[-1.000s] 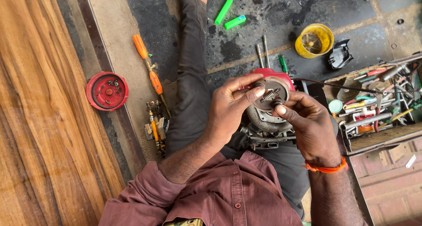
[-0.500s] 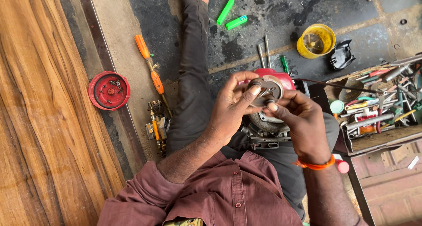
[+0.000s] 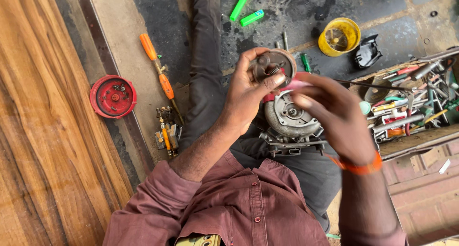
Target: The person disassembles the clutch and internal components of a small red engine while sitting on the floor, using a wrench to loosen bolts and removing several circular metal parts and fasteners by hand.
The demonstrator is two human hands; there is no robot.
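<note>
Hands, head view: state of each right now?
Left hand: closed on a round grey metal disc part, raised above the engine.
Right hand: blurred, fingers loosely curled, apparently holding nothing.

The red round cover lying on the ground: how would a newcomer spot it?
Start at the wide wooden board along the left. At its right edge, beside the dark metal strip, lies the red round cover. It alone is a flat red disc; the orange screwdriver nearby is long and thin.
</note>
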